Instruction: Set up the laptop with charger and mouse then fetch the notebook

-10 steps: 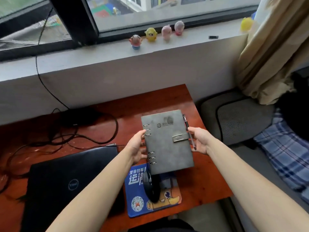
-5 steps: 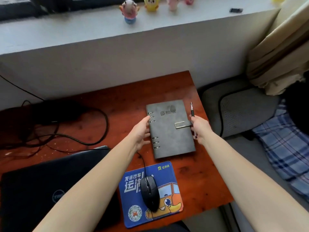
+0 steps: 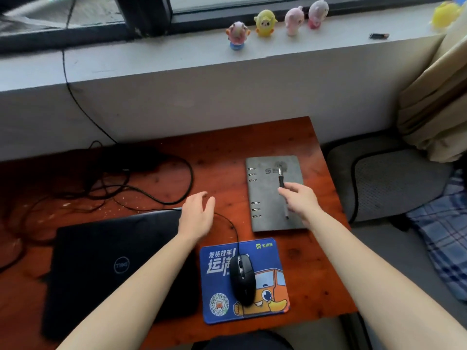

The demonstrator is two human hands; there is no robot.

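The grey ring-bound notebook (image 3: 265, 198) lies flat on the red-brown table (image 3: 318, 274), at its back right. A black pen (image 3: 281, 176) lies along the notebook's cover, and my right hand (image 3: 299, 200) holds it at the fingertips. My left hand (image 3: 197, 215) hovers with relaxed fingers over the table, left of the notebook and above the laptop's far corner, holding nothing. The black laptop (image 3: 106, 263) lies closed at the front left. A black wired mouse (image 3: 242, 281) sits on a blue mouse pad (image 3: 270, 256). Black cables (image 3: 156, 195) coil behind the laptop.
A grey wall and windowsill (image 3: 177, 56) run behind the table, with several small toy figures (image 3: 265, 22) on the sill. A grey cushion (image 3: 394, 183), a checked cloth (image 3: 444, 236) and a beige curtain (image 3: 437, 102) are to the right of the table.
The notebook went from held in both hands to lying on the table. My left hand let go and drew back left. The pen moved from the notebook's right edge onto its cover.
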